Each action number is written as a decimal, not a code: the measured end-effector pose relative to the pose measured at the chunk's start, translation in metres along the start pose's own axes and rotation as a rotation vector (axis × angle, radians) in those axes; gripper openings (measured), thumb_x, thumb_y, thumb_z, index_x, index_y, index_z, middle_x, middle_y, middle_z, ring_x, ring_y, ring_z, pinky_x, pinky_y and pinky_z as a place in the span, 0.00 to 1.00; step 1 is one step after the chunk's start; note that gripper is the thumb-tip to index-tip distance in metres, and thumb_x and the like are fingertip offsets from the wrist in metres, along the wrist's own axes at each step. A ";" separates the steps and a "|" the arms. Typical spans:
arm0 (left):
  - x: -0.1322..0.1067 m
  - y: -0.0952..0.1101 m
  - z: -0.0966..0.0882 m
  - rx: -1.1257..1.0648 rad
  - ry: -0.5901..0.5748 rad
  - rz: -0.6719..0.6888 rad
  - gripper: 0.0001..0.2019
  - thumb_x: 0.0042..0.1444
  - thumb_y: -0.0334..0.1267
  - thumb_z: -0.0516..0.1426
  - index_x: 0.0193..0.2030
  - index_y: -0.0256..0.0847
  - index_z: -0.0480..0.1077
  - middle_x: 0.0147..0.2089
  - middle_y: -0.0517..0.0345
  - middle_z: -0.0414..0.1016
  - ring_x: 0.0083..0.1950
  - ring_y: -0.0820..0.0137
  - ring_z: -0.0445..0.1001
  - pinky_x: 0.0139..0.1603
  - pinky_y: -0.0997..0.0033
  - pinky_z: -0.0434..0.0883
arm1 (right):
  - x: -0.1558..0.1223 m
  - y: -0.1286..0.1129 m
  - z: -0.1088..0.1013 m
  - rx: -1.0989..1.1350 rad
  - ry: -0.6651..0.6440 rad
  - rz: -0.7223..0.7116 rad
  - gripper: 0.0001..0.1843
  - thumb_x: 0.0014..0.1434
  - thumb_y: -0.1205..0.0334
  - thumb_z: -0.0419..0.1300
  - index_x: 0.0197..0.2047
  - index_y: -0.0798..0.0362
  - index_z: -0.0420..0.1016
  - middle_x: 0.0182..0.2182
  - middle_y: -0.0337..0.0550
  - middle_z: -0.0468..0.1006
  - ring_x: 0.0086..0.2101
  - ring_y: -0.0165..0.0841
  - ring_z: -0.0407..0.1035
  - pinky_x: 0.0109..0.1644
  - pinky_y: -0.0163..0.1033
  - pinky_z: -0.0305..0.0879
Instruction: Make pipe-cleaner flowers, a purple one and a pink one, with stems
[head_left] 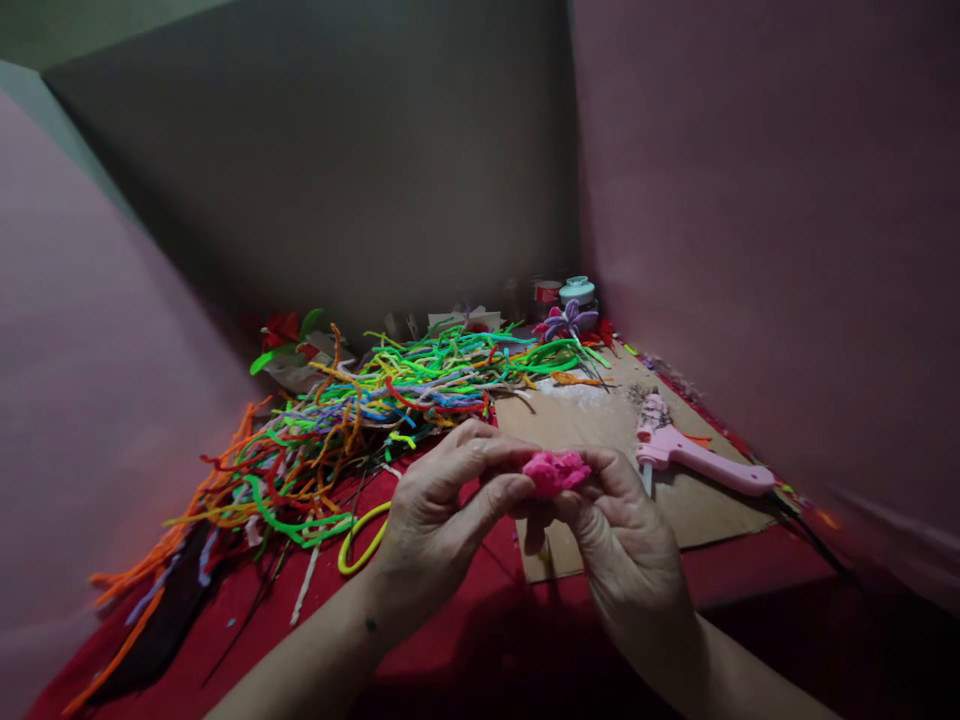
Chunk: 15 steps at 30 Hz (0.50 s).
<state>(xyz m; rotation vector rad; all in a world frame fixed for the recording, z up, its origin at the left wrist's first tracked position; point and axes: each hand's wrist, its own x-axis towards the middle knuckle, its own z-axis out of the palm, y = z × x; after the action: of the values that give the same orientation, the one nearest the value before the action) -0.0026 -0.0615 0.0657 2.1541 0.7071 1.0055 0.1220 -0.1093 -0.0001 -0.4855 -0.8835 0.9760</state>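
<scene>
Between my two hands is a small bunched pink fuzzy piece [555, 473], which looks like shaped pipe cleaner. My left hand [454, 500] pinches its left side between thumb and fingers. On the other side, the thumb and fingers of my right hand [626, 535] grip it too. Both hands are raised above the red cloth and the near edge of a cardboard sheet [577, 420]. The undersides of the fingers are partly hidden. Just right of my right hand, a pink glue gun [697, 458] lies on the cardboard.
A large tangled pile of colourful pipe cleaners [420, 380] spreads over the red cloth [450, 650] at left and centre. A purple flower [571, 320] and a light blue-lidded jar [577, 290] stand at the back. Pink walls [787, 250] rise at both sides. A black cord [814, 540] trails right.
</scene>
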 end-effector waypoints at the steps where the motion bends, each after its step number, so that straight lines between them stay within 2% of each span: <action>1: 0.000 0.000 0.001 0.003 0.013 0.011 0.08 0.57 0.32 0.57 0.42 0.42 0.76 0.37 0.57 0.71 0.39 0.74 0.70 0.40 0.76 0.69 | 0.000 0.000 0.001 0.017 0.023 -0.019 0.08 0.62 0.66 0.57 0.43 0.45 0.71 0.37 0.36 0.79 0.34 0.26 0.75 0.36 0.30 0.72; 5: -0.001 0.001 0.003 0.018 0.066 0.064 0.09 0.56 0.30 0.58 0.42 0.44 0.77 0.36 0.59 0.72 0.38 0.76 0.71 0.39 0.79 0.69 | -0.002 -0.001 0.001 0.039 0.047 -0.029 0.08 0.61 0.64 0.57 0.43 0.44 0.74 0.36 0.38 0.80 0.31 0.27 0.75 0.30 0.30 0.71; 8: -0.002 0.003 0.003 0.042 0.061 0.085 0.09 0.56 0.29 0.58 0.41 0.43 0.77 0.35 0.59 0.72 0.37 0.76 0.72 0.37 0.79 0.69 | -0.005 -0.001 -0.001 -0.051 0.053 -0.003 0.08 0.63 0.62 0.55 0.43 0.45 0.74 0.33 0.39 0.79 0.29 0.28 0.74 0.27 0.30 0.70; 13: -0.001 0.006 0.004 0.054 0.060 0.092 0.08 0.56 0.29 0.58 0.40 0.41 0.77 0.35 0.57 0.73 0.36 0.75 0.72 0.37 0.78 0.69 | -0.006 -0.005 0.000 -0.191 0.113 -0.081 0.09 0.62 0.64 0.57 0.42 0.43 0.76 0.32 0.36 0.80 0.29 0.26 0.73 0.30 0.29 0.71; 15: -0.002 0.007 0.005 0.054 0.059 0.079 0.08 0.56 0.29 0.58 0.40 0.40 0.77 0.34 0.56 0.73 0.36 0.74 0.72 0.36 0.77 0.70 | -0.006 -0.007 0.001 -0.203 0.142 -0.102 0.11 0.61 0.66 0.57 0.42 0.40 0.76 0.30 0.34 0.80 0.26 0.24 0.72 0.27 0.27 0.70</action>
<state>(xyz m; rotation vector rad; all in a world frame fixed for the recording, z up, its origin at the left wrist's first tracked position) 0.0016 -0.0689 0.0677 2.2220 0.6878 1.1066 0.1230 -0.1178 0.0032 -0.6684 -0.8742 0.7527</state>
